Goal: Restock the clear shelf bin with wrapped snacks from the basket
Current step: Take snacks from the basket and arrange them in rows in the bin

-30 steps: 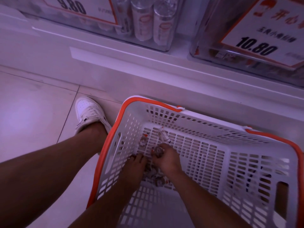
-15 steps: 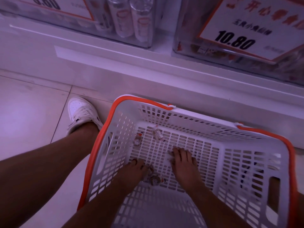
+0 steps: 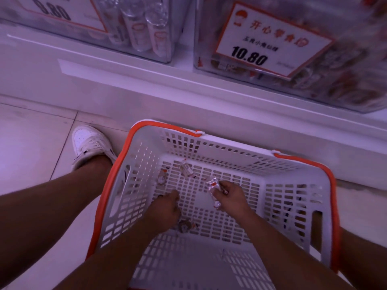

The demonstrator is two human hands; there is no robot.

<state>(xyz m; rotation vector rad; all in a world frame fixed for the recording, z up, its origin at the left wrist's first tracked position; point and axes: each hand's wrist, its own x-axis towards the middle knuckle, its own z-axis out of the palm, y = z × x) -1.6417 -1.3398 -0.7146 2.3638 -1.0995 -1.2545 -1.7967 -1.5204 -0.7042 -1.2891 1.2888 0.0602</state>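
Observation:
A white slotted basket with an orange rim stands on the floor below the shelf. Both hands are inside it. My right hand is closed on a few wrapped snacks and holds them just above the basket floor. My left hand is curled low on the basket floor; what it holds is hidden. Loose snacks lie in the basket: one toward the far wall, one at the far left, one under my left wrist. The clear shelf bin with the 10.80 price card sits up right.
A second clear bin holding tube-shaped packs stands on the shelf at upper left. The white shelf ledge juts out above the basket. My left leg and white shoe are left of the basket on the tiled floor.
My right hand went from lying flat on the basket floor to closed around wrapped snacks and slightly lifted. My left hand shifted a little toward the middle. The view tilted up toward the shelf.

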